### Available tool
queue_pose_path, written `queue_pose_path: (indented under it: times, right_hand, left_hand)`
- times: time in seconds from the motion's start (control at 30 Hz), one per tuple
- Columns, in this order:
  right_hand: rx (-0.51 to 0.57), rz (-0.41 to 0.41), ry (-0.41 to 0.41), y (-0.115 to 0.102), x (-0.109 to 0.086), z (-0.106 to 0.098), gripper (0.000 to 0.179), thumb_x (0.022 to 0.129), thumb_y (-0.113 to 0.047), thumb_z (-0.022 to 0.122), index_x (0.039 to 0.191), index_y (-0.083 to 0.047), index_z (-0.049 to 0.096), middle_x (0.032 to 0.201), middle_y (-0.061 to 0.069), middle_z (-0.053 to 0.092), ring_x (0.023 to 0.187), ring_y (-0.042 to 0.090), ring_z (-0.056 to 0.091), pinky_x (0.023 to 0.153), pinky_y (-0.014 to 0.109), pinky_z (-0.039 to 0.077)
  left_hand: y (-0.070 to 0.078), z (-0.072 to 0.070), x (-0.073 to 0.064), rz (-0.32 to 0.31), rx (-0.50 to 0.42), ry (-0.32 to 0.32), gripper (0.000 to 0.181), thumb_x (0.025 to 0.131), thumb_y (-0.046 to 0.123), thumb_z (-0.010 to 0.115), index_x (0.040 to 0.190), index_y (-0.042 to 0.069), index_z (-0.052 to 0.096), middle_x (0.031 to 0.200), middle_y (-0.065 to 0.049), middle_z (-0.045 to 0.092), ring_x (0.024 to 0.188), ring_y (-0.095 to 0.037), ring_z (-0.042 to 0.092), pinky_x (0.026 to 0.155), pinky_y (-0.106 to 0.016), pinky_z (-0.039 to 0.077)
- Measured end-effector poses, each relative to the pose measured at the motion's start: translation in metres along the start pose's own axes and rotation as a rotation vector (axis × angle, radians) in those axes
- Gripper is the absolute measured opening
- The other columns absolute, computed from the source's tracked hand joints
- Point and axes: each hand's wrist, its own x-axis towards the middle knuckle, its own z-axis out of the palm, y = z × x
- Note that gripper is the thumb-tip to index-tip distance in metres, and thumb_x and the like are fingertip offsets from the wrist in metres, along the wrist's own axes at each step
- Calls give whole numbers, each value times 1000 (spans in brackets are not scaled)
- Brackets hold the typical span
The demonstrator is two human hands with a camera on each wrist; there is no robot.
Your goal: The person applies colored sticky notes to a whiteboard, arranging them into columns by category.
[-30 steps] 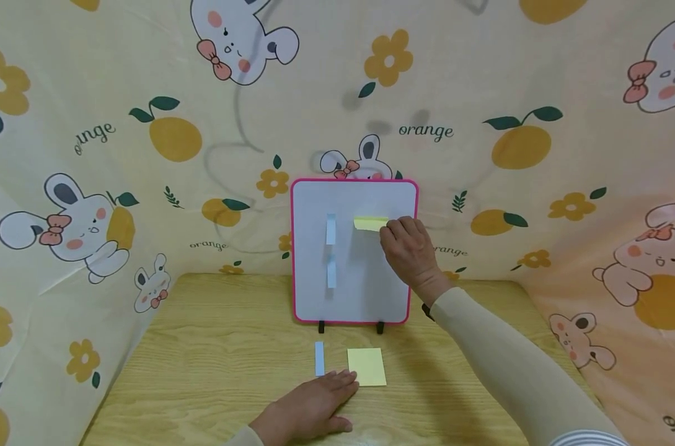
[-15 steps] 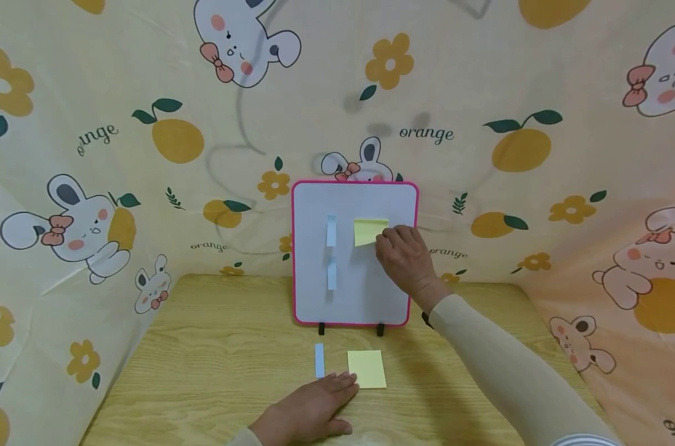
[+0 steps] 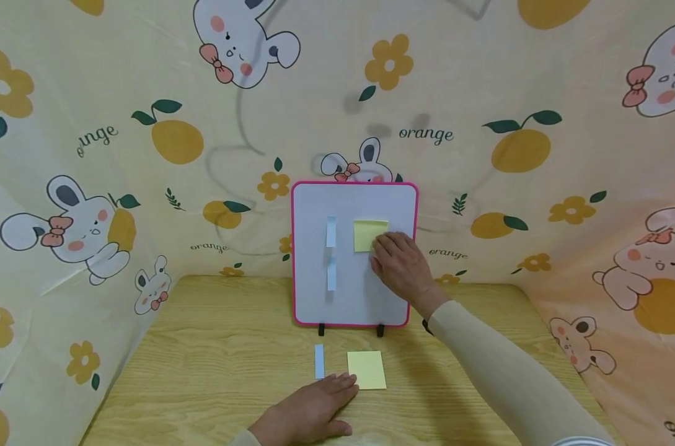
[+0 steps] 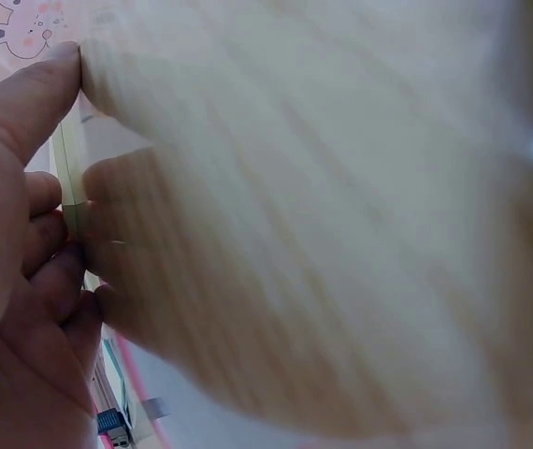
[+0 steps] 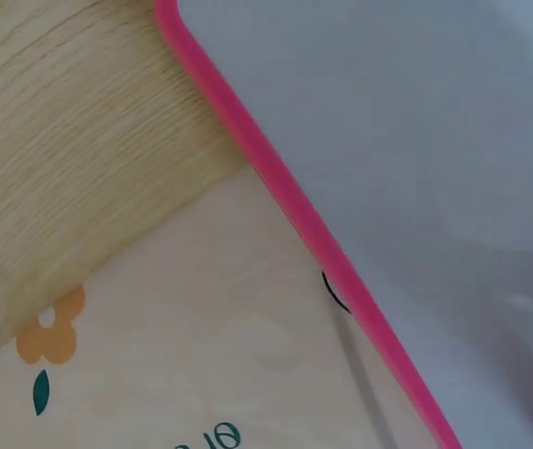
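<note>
- Now it drops open: the yellow note (image 3: 364, 236) on the whiteboard (image 3: 315, 303), only a thin band a second ago and slanting along its lower edge after that, shows nearly as a full square.
- Down with it comes my right hand (image 3: 400, 263), its fingers covering the note's lower right corner.
- Pinching, or only pressing? I can't tell; my fingertips are hidden, and the right wrist view gives just board, pink rim and shadow.
- Meanwhile my left hand (image 3: 317, 402) hasn't budged: flat on the table (image 3: 214, 347), fingers extended, thumb apart, gripping nothing, fingertips over the near left corner of the yellow square (image 3: 369, 370).
- Just beyond it lies the loose blue strip (image 3: 319, 361); on the board, the upper strip (image 3: 331, 232) and lower strip (image 3: 331, 275) stay put.
- So I'd judge the sticking nearly done: the top edge seems to hold, the lower part wants smoothing, and its corner could curl away.
</note>
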Motion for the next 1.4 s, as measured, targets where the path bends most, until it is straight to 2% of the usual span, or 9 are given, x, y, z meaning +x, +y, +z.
queue_pose_path:
  times: [0.2,0.37,0.63,0.8,1.0,1.1,1.2,1.3,1.4]
  right_hand:
    - [-4,75,-120,-2,5,0,65,106,-39,58,157,-1,46,161,18,49,152,36,42,132,51,25]
    - [-21,150,-244,-6,9,0,76,109,-46,49,166,-1,27,173,17,29,162,34,23,135,53,9]
    - [-45,247,-344,-13,12,-4,87,108,-59,40,169,-2,13,178,14,11,166,32,1,134,60,-1]
    - [-78,292,-379,-12,10,-7,90,108,-61,39,169,-3,8,179,13,5,165,32,-7,133,62,-2]
    - [-78,274,-381,-7,5,-3,92,107,-62,41,169,-4,6,178,12,-2,165,32,-11,132,61,-6]
    - [-81,255,-382,-4,2,0,94,106,-61,43,170,-4,3,178,11,-9,164,31,-15,132,61,-7]
    - [-74,236,-374,-2,-1,1,94,106,-60,44,170,-5,2,178,10,-11,164,31,-15,132,61,-7]
    - [-76,218,-355,0,-2,2,93,106,-59,45,170,-5,4,179,10,-8,165,31,-12,133,61,-5]
    - [-78,207,-342,1,-2,2,92,107,-59,45,170,-5,5,179,10,-6,165,31,-10,133,60,-5]
  left_hand:
    - [-1,1,1,10,3,13,71,108,56,49,159,7,46,166,-9,44,155,-21,42,126,-35,39]
    - [-1,1,1,14,2,14,71,108,56,48,160,6,45,167,-9,43,155,-21,41,126,-35,39]
    - [0,-1,0,16,34,17,71,108,56,49,159,6,46,166,-9,44,154,-21,42,125,-35,40]
    - [2,-3,2,8,121,23,70,106,58,53,156,8,51,163,-7,49,152,-19,46,124,-34,41]
    - [8,-14,20,-28,198,27,54,103,58,59,134,15,69,146,0,64,143,-19,55,120,-33,45]
    - [9,-17,31,-45,199,58,38,101,56,63,111,20,72,126,5,68,124,-14,63,108,-27,52]
    - [9,-20,39,-75,184,63,32,101,53,65,98,21,67,111,7,64,105,-9,61,93,-23,56]
    - [7,-27,47,-116,158,60,27,104,46,63,105,19,69,110,7,65,103,-9,62,90,-23,57]
    - [-1,-48,61,-144,210,149,25,106,34,64,118,14,72,115,3,69,109,-13,66,94,-26,59]
